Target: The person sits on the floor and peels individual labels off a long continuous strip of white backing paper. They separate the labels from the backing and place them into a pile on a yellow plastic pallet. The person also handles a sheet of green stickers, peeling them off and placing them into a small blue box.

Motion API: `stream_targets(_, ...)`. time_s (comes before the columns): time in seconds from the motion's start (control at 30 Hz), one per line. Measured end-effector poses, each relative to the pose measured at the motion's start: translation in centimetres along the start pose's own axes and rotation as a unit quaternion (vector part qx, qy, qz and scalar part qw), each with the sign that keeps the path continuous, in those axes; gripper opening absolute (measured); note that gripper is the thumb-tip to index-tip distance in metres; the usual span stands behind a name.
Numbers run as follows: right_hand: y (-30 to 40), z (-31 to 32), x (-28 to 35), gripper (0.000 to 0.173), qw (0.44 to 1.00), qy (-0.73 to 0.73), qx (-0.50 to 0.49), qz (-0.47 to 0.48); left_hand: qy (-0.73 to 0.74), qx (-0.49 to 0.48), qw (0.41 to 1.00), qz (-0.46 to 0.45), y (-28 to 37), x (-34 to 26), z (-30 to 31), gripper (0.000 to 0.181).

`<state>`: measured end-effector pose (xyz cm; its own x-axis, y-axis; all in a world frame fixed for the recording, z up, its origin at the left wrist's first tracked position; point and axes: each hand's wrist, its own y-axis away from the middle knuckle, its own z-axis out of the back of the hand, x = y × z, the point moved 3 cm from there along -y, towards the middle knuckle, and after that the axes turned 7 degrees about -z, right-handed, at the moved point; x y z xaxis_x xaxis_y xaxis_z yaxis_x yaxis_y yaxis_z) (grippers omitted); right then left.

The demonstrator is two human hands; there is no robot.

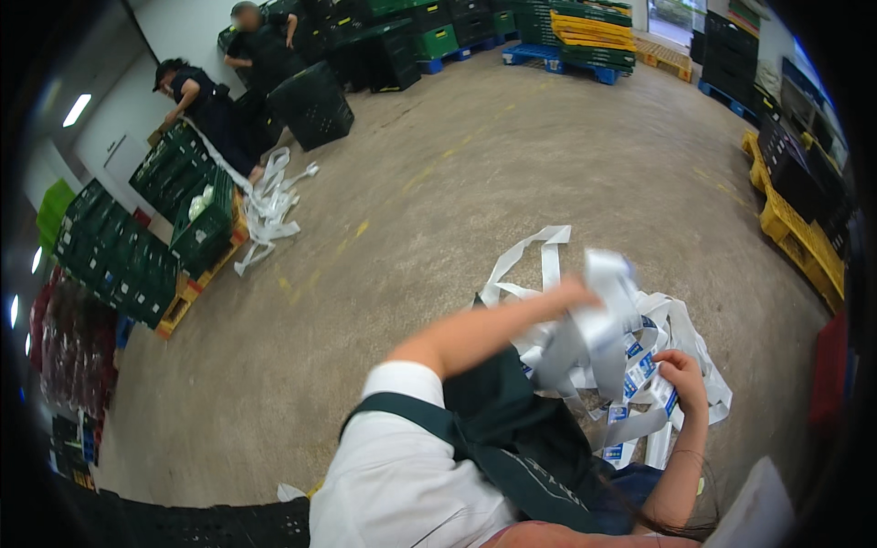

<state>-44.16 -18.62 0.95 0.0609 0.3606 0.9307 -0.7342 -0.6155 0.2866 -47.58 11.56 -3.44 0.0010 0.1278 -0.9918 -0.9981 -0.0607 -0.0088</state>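
Note:
My left hand (581, 293), blurred by motion, reaches across in front of me and grips a bunch of looped white label strip (612, 301). Lower and to the right, my right hand (685, 377) has its thumb and fingers bent around a length of strip with blue-and-white printed labels (641, 375). More strip lies in a tangled heap (685, 329) on the floor around and beyond both hands. Some printed labels lie near my knees, partly covered by loops. A dark green apron (500, 404) covers my lap.
Two other people (199, 103) stand at the upper left, beside stacked green crates (113, 257) and another heap of white strip (267, 205). A black crate (205, 524) edges the lower left. Yellow pallets (795, 233) stand at the right; blue pallets (534, 56) bear crates at the back.

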Motion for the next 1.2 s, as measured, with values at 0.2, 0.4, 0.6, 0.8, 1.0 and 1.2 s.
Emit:
stream_targets(0.2,-4.9,9.7,-6.9,0.014,0.989,-0.011,-0.149,-0.012,-0.292,-0.524,0.797,-0.077,17.4,-19.6,46.8,0.055)
stream_targets(0.4,-7.8,10.8,-8.0,0.012,0.975,-0.028,-0.22,-0.015,-0.374,-0.845,0.241,-0.298,49.3,-39.2,46.8,0.06)
stream_targets(0.6,-10.8,11.5,-10.1,0.013,0.948,0.191,-0.246,0.062,-0.395,-0.901,0.09,-0.154,57.9,-35.8,44.0,0.065)
stream_targets(0.8,-8.1,7.5,-10.1,0.014,0.964,0.247,-0.099,-0.014,-0.457,-0.813,0.324,-0.16,48.2,-26.2,41.2,0.051)
stream_targets(1.0,-11.5,6.4,-15.3,0.024,0.928,0.364,-0.048,-0.063,-0.478,-0.79,0.358,-0.135,49.6,-22.7,47.4,0.044)
stream_targets(1.2,-13.2,1.6,-16.9,0.046,0.866,0.483,0.043,-0.126,-0.295,-0.767,0.561,-0.093,42.4,-13.8,44.9,0.049)
